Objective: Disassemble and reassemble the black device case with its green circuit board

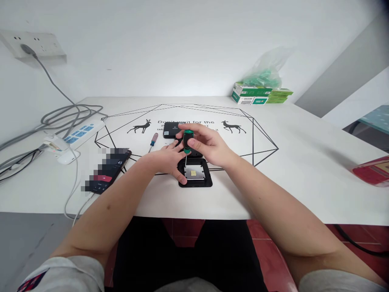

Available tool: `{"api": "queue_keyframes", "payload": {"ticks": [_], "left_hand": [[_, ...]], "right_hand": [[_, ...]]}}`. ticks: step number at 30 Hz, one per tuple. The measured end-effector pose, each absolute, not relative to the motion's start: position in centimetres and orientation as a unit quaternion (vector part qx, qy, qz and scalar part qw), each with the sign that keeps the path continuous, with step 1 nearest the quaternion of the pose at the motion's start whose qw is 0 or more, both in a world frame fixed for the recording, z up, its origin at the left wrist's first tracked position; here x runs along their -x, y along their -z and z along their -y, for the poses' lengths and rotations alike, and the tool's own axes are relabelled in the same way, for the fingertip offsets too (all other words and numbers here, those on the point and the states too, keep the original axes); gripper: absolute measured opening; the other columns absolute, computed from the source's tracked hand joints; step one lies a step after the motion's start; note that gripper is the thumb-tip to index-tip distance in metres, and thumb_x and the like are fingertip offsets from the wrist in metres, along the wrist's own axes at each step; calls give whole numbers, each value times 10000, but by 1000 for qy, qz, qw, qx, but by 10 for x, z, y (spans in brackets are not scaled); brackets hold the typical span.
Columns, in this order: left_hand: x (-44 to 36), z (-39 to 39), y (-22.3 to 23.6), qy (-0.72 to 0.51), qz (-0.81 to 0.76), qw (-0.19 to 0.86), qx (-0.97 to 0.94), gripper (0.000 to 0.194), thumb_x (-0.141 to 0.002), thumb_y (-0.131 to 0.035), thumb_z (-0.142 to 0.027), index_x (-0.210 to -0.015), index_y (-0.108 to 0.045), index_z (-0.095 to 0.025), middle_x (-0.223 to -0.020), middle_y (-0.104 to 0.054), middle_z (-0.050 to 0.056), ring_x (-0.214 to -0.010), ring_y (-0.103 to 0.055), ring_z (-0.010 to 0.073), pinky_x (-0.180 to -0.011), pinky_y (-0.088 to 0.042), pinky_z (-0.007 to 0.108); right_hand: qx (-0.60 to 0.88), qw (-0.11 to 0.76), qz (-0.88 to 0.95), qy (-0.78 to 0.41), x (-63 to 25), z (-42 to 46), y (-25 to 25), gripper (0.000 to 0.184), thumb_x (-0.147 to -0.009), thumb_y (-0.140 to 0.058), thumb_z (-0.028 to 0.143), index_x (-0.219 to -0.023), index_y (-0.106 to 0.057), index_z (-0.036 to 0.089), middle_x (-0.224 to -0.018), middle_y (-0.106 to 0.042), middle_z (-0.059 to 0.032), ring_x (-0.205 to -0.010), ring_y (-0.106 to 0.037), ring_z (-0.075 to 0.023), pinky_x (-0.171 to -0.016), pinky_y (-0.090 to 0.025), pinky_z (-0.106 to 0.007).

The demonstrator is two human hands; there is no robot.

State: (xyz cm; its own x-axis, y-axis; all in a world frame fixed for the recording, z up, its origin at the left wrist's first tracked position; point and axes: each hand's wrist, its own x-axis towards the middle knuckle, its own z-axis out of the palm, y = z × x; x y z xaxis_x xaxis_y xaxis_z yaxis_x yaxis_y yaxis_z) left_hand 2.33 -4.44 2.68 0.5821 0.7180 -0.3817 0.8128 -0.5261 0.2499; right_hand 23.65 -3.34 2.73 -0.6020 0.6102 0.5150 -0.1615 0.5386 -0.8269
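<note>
A screwdriver (187,140) with a green and black handle stands nearly upright, its thin shaft pointing down at the upper left of a black casing (209,183). My right hand (209,144) is closed around the handle. Inside the casing lies a silver metal plate (199,174) with a small pale yellow square on it. My left hand (168,160) steadies the casing, thumb pressed on its left side and fingers reaching to its top edge. Just behind is another black part (196,151), mostly covered by the hands. Whether the driver's tip sits in a screw is too small to tell.
Farther back lies a black box-like piece (170,130) with a label. A second screwdriver (154,140) rests to the left. A phone (117,170), a power strip (83,134) and cables occupy the left side. Green boxes (258,95) stand at the back right, a red package (372,172) at far right.
</note>
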Motion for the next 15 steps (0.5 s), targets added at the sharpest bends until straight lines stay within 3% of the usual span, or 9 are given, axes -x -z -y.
{"api": "queue_keyframes", "payload": {"ticks": [4,9,15], "left_hand": [[-24,46,-30,122,-448,207,-861,1403,-721,-789,-873,-1833,-144,-311,-1904,88,96,-1726,97,515,-1361,-168,692],[-25,48,-33,138,-453,200,-858,1375,-734,-773,-884,-1828,-175,-304,-1907,38,103,-1728,106,508,-1359,-170,702],[-26,48,-32,143,-453,186,-860,1324,-749,-763,-872,-1806,-259,-255,-1905,-34,135,-1741,83,467,-1375,-168,661]], "right_hand": [[140,442,735,-495,-235,34,-28,378,-1012,-745,488,-1366,-748,355,-1430,-660,-61,-1063,-770,-191,-890,-710,-388],[134,452,697,-540,-234,36,-32,247,-1012,-740,414,-1237,-810,337,-1321,-711,-42,-1162,-743,-206,-966,-671,-401],[165,518,717,-437,-233,31,-33,323,-845,-918,567,-1045,-858,321,-1075,-692,-36,-996,-680,-190,-780,-639,-357]]}}
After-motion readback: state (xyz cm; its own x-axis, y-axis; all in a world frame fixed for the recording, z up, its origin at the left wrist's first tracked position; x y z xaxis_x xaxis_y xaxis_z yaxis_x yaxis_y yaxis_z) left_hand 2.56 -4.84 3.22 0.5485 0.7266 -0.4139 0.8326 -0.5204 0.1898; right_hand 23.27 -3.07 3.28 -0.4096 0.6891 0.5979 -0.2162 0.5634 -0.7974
